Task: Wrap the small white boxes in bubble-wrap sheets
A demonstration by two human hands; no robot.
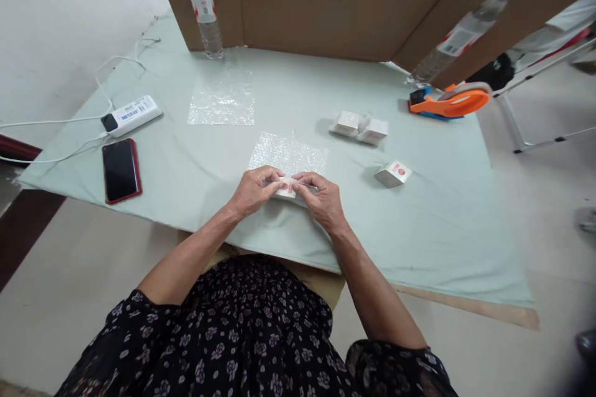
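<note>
At the near edge of the table, my left hand [255, 189] and my right hand [323, 196] pinch a small white box [285, 188] with red print between them. The box sits at the near end of a sheet of bubble wrap [289, 153], part of which is folded up around it. My thumbs press on the near side; some fingertips are hidden behind the box. To the right of my right hand stands a bare small box [393, 173]. Beyond it lie two boxes in bubble wrap, a left one [347, 123] and a right one [374, 131], side by side.
Another bubble wrap sheet [222, 98] lies flat at the back left. An orange tape dispenser [454, 102] is at the far right. Water bottles [205, 12] stand by a cardboard screen [316, 3]. A phone [121, 170] and a white power strip [136, 115] with cables occupy the left.
</note>
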